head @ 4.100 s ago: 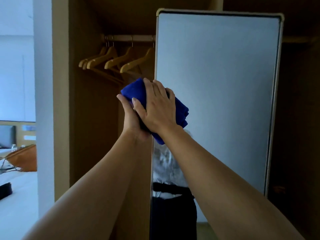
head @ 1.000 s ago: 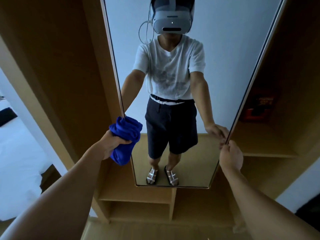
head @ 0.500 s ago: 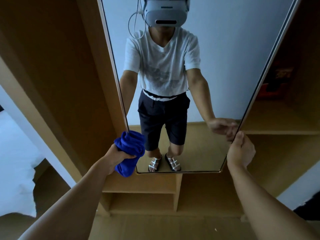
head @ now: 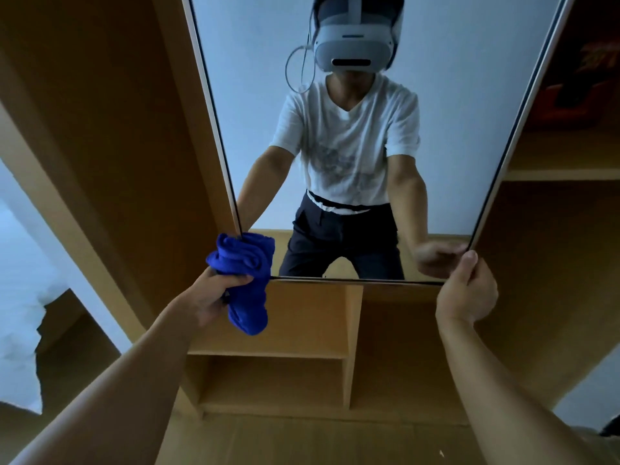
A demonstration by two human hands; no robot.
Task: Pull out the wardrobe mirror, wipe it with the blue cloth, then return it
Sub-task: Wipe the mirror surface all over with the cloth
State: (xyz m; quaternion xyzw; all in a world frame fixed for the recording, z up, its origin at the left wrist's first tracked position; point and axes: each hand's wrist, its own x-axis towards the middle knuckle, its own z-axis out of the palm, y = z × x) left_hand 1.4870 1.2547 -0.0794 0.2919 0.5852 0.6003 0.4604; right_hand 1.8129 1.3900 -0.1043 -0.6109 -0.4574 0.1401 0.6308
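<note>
The tall, thin-framed wardrobe mirror stands out before the wooden shelves. The left hand grips the bunched blue cloth at its lower-left corner; the right hand pinches its lower-right edge. Glass looks heavy, rigid and fragile, best held by the frame edges.

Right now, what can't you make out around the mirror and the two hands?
- Mirror top: cut off by the head view's upper edge.
- Bottom-left mirror corner: covered by the blue cloth held in the left hand.
- Right hand fingertips: behind the mirror's edge.
- Red item on the right shelf: dark, blurred, partly cut off.
</note>
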